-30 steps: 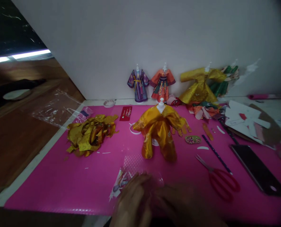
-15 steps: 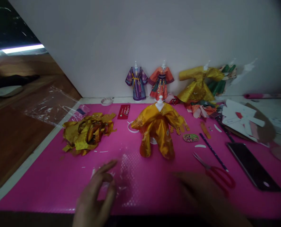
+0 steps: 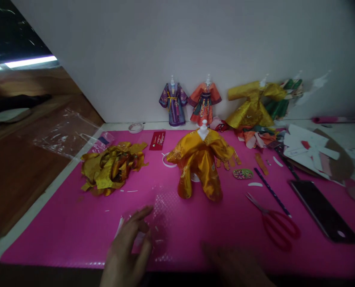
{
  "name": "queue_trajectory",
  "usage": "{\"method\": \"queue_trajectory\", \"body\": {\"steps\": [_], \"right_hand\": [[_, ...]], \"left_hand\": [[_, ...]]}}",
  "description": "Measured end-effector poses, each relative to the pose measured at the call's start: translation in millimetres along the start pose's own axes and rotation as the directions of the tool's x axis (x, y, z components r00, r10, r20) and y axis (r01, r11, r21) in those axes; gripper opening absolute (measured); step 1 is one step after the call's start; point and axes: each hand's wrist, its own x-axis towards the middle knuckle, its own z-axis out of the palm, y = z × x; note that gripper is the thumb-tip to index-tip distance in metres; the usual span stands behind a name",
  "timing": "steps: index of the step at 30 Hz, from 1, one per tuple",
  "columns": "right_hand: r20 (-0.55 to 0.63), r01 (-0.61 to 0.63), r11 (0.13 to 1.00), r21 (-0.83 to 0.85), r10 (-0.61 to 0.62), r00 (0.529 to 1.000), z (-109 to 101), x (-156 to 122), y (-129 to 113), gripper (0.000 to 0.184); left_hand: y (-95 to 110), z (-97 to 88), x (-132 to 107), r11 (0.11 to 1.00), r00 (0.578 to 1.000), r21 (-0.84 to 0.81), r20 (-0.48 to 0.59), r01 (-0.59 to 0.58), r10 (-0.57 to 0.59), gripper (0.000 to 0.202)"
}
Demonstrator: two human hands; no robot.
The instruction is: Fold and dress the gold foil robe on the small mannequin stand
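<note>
My left hand (image 3: 126, 251) is low at the front of the pink mat (image 3: 75, 223), thumb and forefinger pinched on a small clear plastic bag (image 3: 161, 219) with pale paper bits in it. My right hand (image 3: 234, 267) is a dark blur at the bottom edge, its fingers unreadable. Behind them a gold doll robe (image 3: 200, 163) stands on a small white mannequin in the middle of the mat.
A pile of gold fabric scraps (image 3: 111, 167) lies left. Red scissors (image 3: 277, 227), a dark pencil (image 3: 271, 191) and a phone (image 3: 325, 211) lie right. Purple (image 3: 174, 99), orange (image 3: 205, 99) and gold (image 3: 252, 105) doll robes line the wall. Paper patterns (image 3: 309, 153) sit far right.
Both hands were together over the bag; my left hand drew it leftward and holds it there, while my right hand pulled back toward the bottom edge.
</note>
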Motion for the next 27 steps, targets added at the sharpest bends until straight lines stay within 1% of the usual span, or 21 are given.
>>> {"method": "queue_trajectory", "body": {"steps": [1, 3, 4, 5, 6, 8, 10, 12, 13, 15, 17, 20, 22, 25, 27], "right_hand": [[0.067, -0.02, 0.999, 0.031, 0.018, 0.998, -7.8, 3.5, 0.0, 0.061], [0.194, -0.088, 0.989, 0.121, 0.064, 0.979, -30.8, 12.2, -0.4, 0.062], [0.216, -0.139, 0.973, 0.185, 0.098, 0.971, -44.7, 16.6, -0.7, 0.06], [0.234, -0.198, 0.946, 0.256, 0.138, 0.962, -58.9, 20.7, -1.2, 0.057], [0.247, -0.228, 0.918, 0.324, 0.151, 0.957, -72.4, 24.2, -1.6, 0.056], [0.189, -0.242, 0.873, 0.422, 0.177, 0.966, -93.9, 29.5, -2.7, 0.054], [0.077, -0.199, 0.856, 0.477, 0.184, 0.98, -105.4, 33.5, -4.3, 0.051], [-0.031, -0.124, 0.848, 0.516, 0.163, 0.986, -107.6, 38.2, -7.3, 0.046], [-0.065, -0.086, 0.84, 0.536, 0.143, 0.988, -106.5, 41.1, -9.3, 0.043], [-0.081, -0.049, 0.825, 0.563, 0.114, 0.99, -102.5, 48.2, -14.1, 0.038], [-0.052, -0.052, 0.83, 0.556, 0.098, 0.994, -99.3, 56.1, -18.8, 0.034], [-0.004, -0.047, 0.863, 0.503, 0.056, 0.998, -98.7, 66.8, -23.5, 0.022], [-0.012, -0.008, 0.883, 0.47, 0.015, 1.0, -99.3, 71.3, -24.6, 0.019], [-0.144, 0.067, 0.929, 0.365, -0.014, 0.989, -97.8, 72.7, -24.4, 0.022], [-0.204, 0.083, 0.953, 0.29, -0.023, 0.979, -96.7, 71.7, -24.7, 0.026]], "left_hand": [[0.8, 3.0, -1.5, 1.0, 1.0, 0.0, 0.019, -0.018, 0.018, 0.011], [3.7, 10.1, -5.1, 0.998, 0.996, 0.007, 0.062, -0.058, 0.058, 0.008], [6.0, 13.8, -6.6, 0.997, 0.994, 0.012, 0.079, -0.083, 0.081, 0.007], [8.8, 17.3, -7.7, 0.994, 0.99, 0.017, 0.092, -0.112, 0.11, 0.009], [12.2, 20.3, -8.0, 0.989, 0.984, 0.019, 0.103, -0.146, 0.143, 0.013], [20.2, 24.6, -6.6, 0.979, 0.973, 0.022, 0.115, -0.205, 0.201, 0.023], [28.4, 26.3, -2.8, 0.968, 0.963, 0.026, 0.107, -0.251, 0.247, 0.029], [35.7, 26.4, 1.6, 0.958, 0.954, 0.019, 0.098, -0.285, 0.282, 0.03], [38.7, 26.1, 3.5, 0.955, 0.95, 0.01, 0.1, -0.297, 0.295, 0.029], [43.6, 25.5, 6.2, 0.95, 0.943, -0.009, 0.116, -0.312, 0.311, 0.026], [47.2, 25.0, 7.4, 0.943, 0.936, -0.023, 0.109, -0.333, 0.334, 0.027], [51.6, 24.7, 7.9, 0.932, 0.928, -0.035, 0.078, -0.362, 0.364, 0.031], [54.3, 24.5, 7.9, 0.929, 0.926, -0.034, 0.064, -0.37, 0.371, 0.031], [58.0, 24.8, 7.9, 0.923, 0.922, -0.023, 0.042, -0.385, 0.385, 0.033], [59.3, 25.5, 7.8, 0.923, 0.922, -0.02, 0.031, -0.385, 0.386, 0.035]]}}
